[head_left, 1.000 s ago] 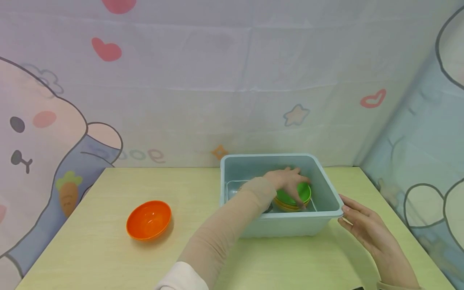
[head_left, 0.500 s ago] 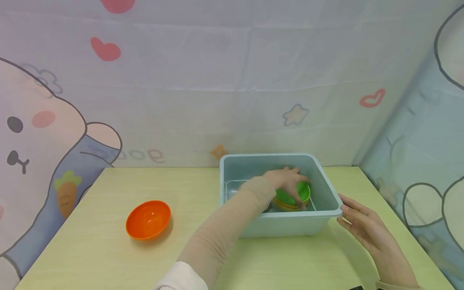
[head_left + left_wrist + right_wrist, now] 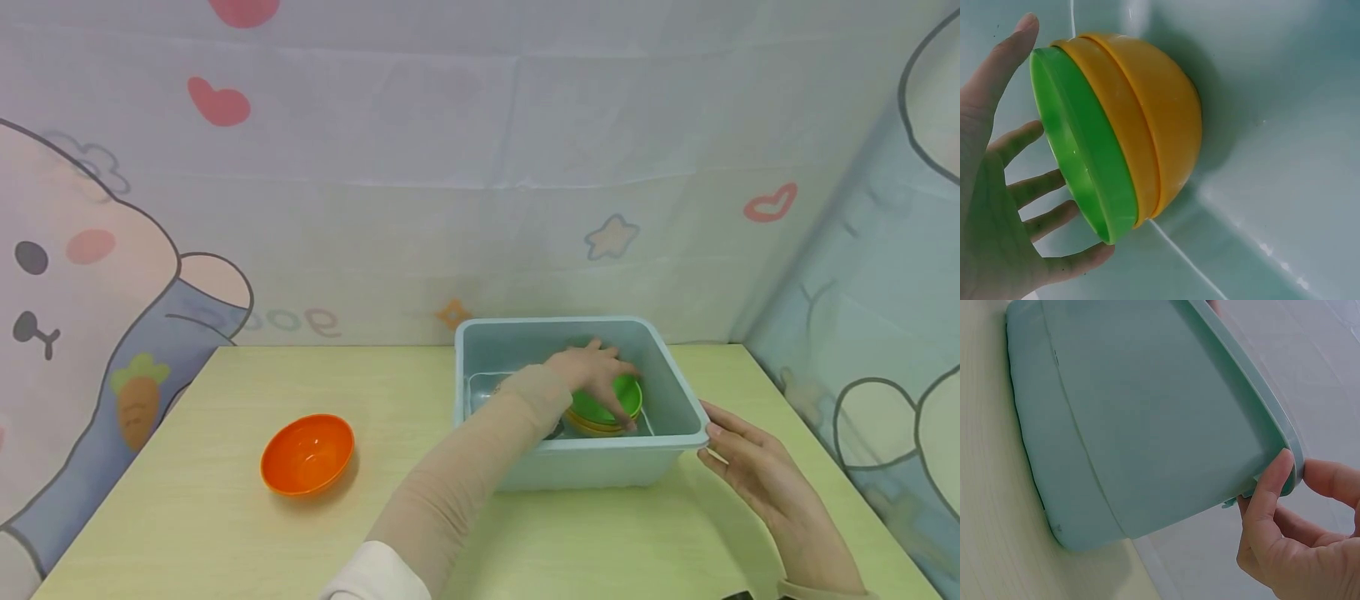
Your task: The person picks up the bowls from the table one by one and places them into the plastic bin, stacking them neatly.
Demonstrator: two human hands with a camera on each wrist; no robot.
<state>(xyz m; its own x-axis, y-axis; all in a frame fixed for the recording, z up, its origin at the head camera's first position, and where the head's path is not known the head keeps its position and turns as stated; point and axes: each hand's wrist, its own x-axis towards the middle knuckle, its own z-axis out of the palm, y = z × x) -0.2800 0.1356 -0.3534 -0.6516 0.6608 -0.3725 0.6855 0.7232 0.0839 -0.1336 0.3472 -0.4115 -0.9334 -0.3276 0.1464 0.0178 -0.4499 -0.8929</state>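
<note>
My left hand (image 3: pixel 592 377) reaches down into a light blue-green plastic bin (image 3: pixel 585 467), spread over a stack of bowls. A green bowl (image 3: pixel 1085 150) sits innermost, nested in two yellow-orange bowls (image 3: pixel 1169 125). In the left wrist view, the fingers lie along the green rim, while the thumb extends just beyond its opposite edge. At the bin's near right corner, my right hand (image 3: pixel 757 479) pinches the rim, as the right wrist view shows with its fingers (image 3: pixel 1266 500) against the underside of the lip. My left forearm hides part of the bin's inside.
An orange bowl (image 3: pixel 307 456) stands on the pale wooden table (image 3: pixel 187 533) to the left of the bin. Something clear (image 3: pixel 483 387) lies in the bin's left part, partly behind the forearm. A printed cloth (image 3: pixel 390 167) hangs behind the table.
My left thumb and fingers have spread slightly wider over the bowls. The right hand, the bin and the orange bowl stay where they were.
</note>
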